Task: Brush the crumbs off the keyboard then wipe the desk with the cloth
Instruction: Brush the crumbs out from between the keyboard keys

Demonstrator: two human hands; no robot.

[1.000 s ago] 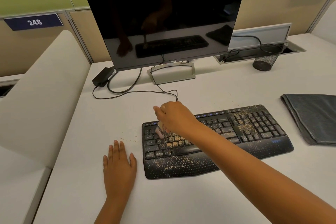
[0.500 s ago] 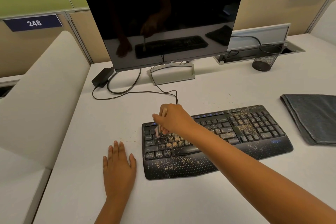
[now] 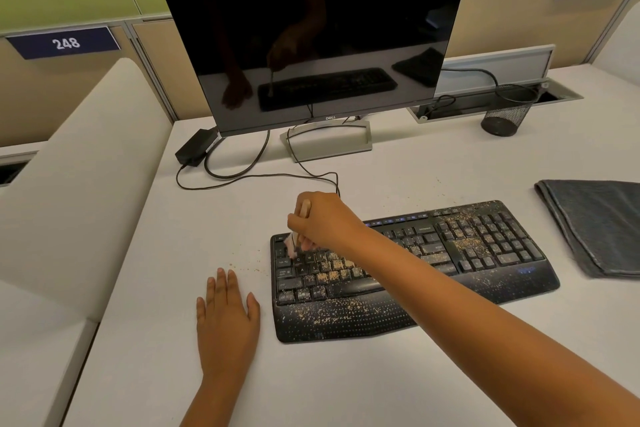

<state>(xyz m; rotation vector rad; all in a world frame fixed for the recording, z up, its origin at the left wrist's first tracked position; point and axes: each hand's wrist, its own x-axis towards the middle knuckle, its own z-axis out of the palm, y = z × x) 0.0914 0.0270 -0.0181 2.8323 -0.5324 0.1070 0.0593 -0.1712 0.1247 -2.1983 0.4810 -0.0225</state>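
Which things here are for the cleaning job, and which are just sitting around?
For the job:
brush in the right hand
keyboard with crumbs
folded cloth
desk

Just sitting there:
monitor
mesh cup
power adapter

Glossy monitor (image 3: 311, 35), matt desk (image 3: 346, 392), woven cloth (image 3: 602, 225)

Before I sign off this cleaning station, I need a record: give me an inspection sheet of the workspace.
Surface: white desk, stray crumbs left of keyboard.
Job's things: black keyboard heavily crumbed; brush on its top-left keys; grey cloth folded, untouched.
Clutter: mesh pen cup, power adapter.
Grippers: right hand grips brush; left hand flat on desk.
Cables: black cables loop behind keyboard.
Surroundings: dark Dell monitor, partitions 248, 249.
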